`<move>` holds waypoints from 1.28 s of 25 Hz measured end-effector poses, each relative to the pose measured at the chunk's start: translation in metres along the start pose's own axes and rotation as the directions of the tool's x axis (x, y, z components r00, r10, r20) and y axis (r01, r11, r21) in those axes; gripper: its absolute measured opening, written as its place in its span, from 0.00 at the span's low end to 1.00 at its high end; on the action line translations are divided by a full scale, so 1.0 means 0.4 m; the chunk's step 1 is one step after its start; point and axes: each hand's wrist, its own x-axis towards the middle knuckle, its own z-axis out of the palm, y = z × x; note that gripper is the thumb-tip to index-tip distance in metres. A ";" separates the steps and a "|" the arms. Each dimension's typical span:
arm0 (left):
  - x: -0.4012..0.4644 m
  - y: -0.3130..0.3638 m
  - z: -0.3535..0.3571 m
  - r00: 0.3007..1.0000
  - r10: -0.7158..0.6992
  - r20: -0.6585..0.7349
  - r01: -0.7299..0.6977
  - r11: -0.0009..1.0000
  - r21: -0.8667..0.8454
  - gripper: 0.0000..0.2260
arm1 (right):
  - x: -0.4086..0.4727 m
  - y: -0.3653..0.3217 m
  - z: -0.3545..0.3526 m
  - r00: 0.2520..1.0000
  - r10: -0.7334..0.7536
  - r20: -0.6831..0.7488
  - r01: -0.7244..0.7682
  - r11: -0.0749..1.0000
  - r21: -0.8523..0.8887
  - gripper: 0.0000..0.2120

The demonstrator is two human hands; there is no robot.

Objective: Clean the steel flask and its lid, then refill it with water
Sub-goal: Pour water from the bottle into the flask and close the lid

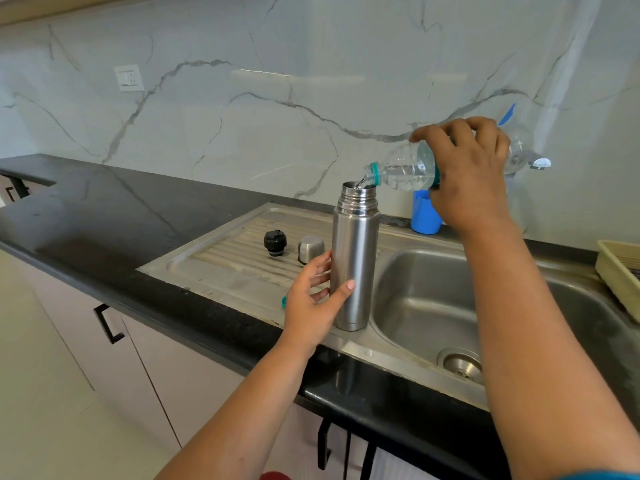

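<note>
The left hand point(313, 299) grips the upright steel flask point(355, 258) while the right hand point(467, 168) holds a tilted plastic bottle point(405, 173) above it; pour slowly, neck centred over the mouth.

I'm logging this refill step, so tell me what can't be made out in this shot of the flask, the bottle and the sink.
All from the head view:
- Water level inside the steel flask: its opaque wall hides it.
- Middle of the plastic bottle: the right hand covers it.
- Blue cup: partly behind that hand.
- Small teal thing on the drainboard: mostly hidden by the left hand.
- Cream basket: cut off by the right edge.
</note>
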 end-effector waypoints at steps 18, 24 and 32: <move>0.002 -0.010 -0.002 1.000 -0.008 0.001 0.008 1.000 -0.019 0.26 | 0.002 -0.008 0.006 0.986 0.015 -0.167 -0.005 0.998 0.061 0.31; 0.001 -0.006 -0.002 1.000 -0.005 0.006 0.005 1.000 -0.015 0.25 | 0.004 -0.009 0.003 0.982 -0.003 -0.187 0.012 0.999 0.045 0.32; 0.003 -0.010 -0.003 1.000 -0.010 -0.001 0.010 1.000 -0.008 0.27 | 0.004 -0.027 -0.010 0.974 0.023 -0.225 -0.017 0.999 0.027 0.28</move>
